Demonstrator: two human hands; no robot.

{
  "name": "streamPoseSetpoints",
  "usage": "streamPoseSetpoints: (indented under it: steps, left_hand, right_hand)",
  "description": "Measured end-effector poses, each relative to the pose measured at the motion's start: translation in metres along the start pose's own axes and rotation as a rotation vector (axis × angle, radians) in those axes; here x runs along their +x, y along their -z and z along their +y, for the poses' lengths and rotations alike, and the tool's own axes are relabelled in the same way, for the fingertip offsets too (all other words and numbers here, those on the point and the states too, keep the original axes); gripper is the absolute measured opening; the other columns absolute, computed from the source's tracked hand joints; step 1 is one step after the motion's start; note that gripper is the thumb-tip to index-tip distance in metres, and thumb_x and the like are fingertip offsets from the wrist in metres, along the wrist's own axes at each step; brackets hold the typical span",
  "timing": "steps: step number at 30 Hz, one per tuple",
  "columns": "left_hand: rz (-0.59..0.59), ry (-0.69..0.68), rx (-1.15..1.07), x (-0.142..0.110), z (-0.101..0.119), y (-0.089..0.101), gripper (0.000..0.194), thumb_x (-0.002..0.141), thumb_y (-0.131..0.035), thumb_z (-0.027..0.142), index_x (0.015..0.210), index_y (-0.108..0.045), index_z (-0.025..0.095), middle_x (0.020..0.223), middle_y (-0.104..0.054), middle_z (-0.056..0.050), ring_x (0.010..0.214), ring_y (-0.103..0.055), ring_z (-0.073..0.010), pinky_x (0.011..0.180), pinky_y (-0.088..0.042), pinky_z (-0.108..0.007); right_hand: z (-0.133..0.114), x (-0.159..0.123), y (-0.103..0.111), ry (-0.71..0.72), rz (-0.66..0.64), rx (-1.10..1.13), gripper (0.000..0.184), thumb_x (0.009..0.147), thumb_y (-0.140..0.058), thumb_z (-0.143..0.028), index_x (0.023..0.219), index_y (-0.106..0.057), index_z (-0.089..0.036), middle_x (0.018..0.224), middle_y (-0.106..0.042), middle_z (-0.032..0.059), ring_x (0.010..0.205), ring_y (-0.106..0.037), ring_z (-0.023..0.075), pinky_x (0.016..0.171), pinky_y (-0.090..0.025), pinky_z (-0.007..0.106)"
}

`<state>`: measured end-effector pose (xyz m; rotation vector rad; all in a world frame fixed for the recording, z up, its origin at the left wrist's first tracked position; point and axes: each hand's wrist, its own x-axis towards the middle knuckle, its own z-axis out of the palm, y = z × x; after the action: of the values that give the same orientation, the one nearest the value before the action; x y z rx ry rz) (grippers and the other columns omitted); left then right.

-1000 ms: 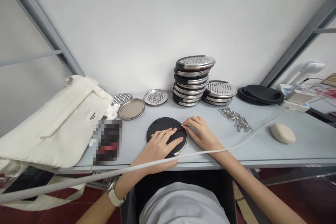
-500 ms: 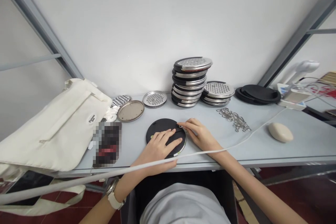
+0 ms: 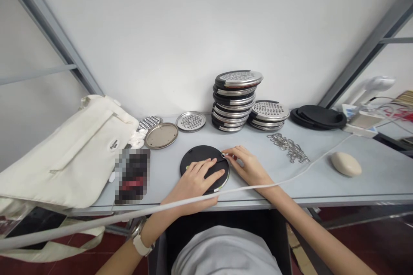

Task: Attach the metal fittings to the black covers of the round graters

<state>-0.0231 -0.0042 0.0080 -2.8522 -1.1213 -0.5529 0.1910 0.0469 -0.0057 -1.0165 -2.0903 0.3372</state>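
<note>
we keep our left hand [image 3: 196,178] spread flat on the black disc [image 3: 200,157] at the table's [image 3: 371,184] front edge, while our right hand [image 3: 248,165] pinches the small metal ring [image 3: 223,155] at its rim; best we press firmly.

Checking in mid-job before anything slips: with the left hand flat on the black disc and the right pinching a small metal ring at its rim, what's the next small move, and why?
Probably press the small metal ring into the edge of the black disc with the right hand. The ring already sits at the rim, and the left hand lies flat on the disc, steadying it on the table.
</note>
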Motion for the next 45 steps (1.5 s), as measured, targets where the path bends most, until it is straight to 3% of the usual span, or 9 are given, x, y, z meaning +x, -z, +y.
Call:
streamPoseSetpoints:
  steps: [8,17,45]
  left_hand:
    - [-0.017,0.005,-0.01,0.0011,-0.0007,-0.0002,0.05,0.083,-0.052,0.031,0.132,-0.047,0.024,0.141,-0.04,-0.01,0.129,-0.037,-0.0273,0.102,-0.034,-0.044]
    - [-0.015,-0.001,-0.004,0.0007,-0.0005,0.0003,0.052,0.081,-0.054,0.031,0.132,-0.046,0.024,0.142,-0.04,-0.01,0.128,-0.038,-0.0278,0.101,-0.035,-0.044]
    - [-0.015,0.001,0.0,0.0013,-0.0006,0.0004,0.051,0.082,-0.054,0.032,0.132,-0.047,0.024,0.141,-0.04,-0.011,0.128,-0.039,-0.0282,0.1,-0.036,-0.044]
  right_hand:
    - [0.0023,-0.0024,-0.0026,-0.163,0.019,0.065,0.006,0.091,-0.047,-0.022,0.09,-0.052,-0.02,0.079,-0.059,0.002,0.066,-0.055,0.0142,0.064,-0.046,0.027]
    - [0.0025,-0.0011,-0.0036,-0.015,-0.079,0.061,0.019,0.093,-0.038,-0.014,0.105,-0.052,-0.019,0.096,-0.058,0.0076,0.089,-0.059,0.0177,0.078,-0.049,0.03]
    - [0.0018,0.0011,-0.0021,-0.037,-0.1,0.044,0.023,0.091,-0.04,-0.014,0.107,-0.056,-0.018,0.094,-0.059,0.0097,0.086,-0.06,0.0194,0.077,-0.051,0.033]
